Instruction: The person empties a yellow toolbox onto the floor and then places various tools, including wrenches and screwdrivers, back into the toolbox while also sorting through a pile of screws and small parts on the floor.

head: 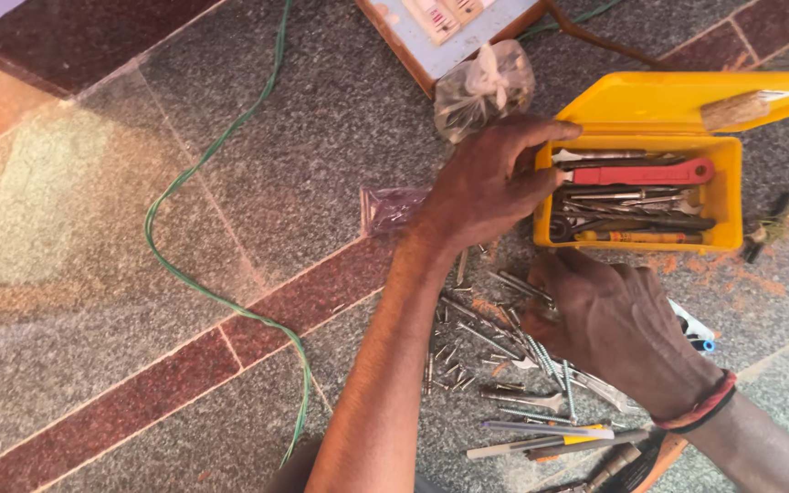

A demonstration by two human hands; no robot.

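The left hand [481,187] is laid against the left wall of the yellow toolbox [641,242], its thumb hooked over the rim and its fingers spread flat, closed on nothing. The right hand [609,319] is lowered just in front of the box onto the pile of screws [490,342]; its fingers are curled under, and whether anything is pinched in that grip cannot be told.

The open box is packed with tools, a red-handled one [646,172] lying on top, and its lid [687,99] is tipped back with a wooden handle [734,110] resting on it. The box could be slid or tilted by pressure from the left hand, and the wooden handle could be shaken off the lid. Fingers could be pricked by the sharp screw points, and loose screws could be scattered further by a careless sweep.

Everything is set on a polished granite floor [75,274] of grey speckled slabs banded in dark red, lit by strong sunlight. A green wire [195,173] is trailed across it, and two small plastic bags [484,87] are lying near the box.
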